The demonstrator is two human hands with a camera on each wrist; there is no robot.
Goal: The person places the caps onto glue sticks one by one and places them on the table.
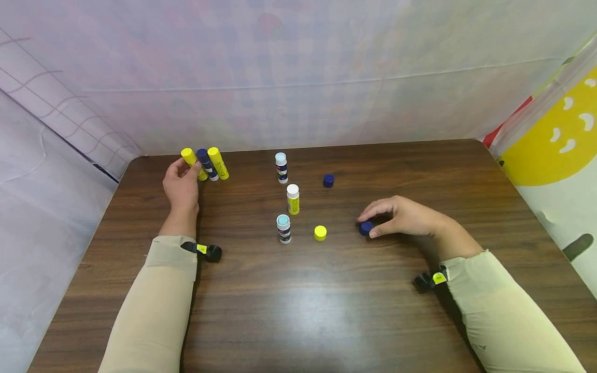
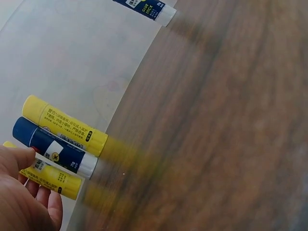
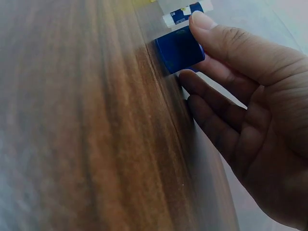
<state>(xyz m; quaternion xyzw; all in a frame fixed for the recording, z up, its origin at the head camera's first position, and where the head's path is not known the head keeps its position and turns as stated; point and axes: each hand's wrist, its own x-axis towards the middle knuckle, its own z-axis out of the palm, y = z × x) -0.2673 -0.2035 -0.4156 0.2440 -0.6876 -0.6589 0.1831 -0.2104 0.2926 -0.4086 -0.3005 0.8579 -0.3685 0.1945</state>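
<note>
My left hand (image 1: 181, 185) grips a yellow glue stick (image 2: 50, 179) between thumb and fingers at the table's far left. Close beside it stand a blue glue stick (image 1: 207, 165) and a second yellow glue stick (image 1: 218, 163), both capped, in a row. Over on the right, my right hand (image 1: 404, 216) pinches a dark blue cap (image 1: 366, 228), its thumb and fingertips at the cap's sides, low at the tabletop. The right wrist view shows the cap (image 3: 179, 49) large, with the thumb at its upper edge.
Mid-table stand uncapped glue sticks: a blue one (image 1: 282, 170) at the back, a yellow one (image 1: 293, 201) and a blue one (image 1: 284, 230) nearer. Another blue cap (image 1: 328, 181) and a yellow cap (image 1: 320, 233) lie right of them. A cloth-covered wall (image 1: 298, 103) borders the table's back edge.
</note>
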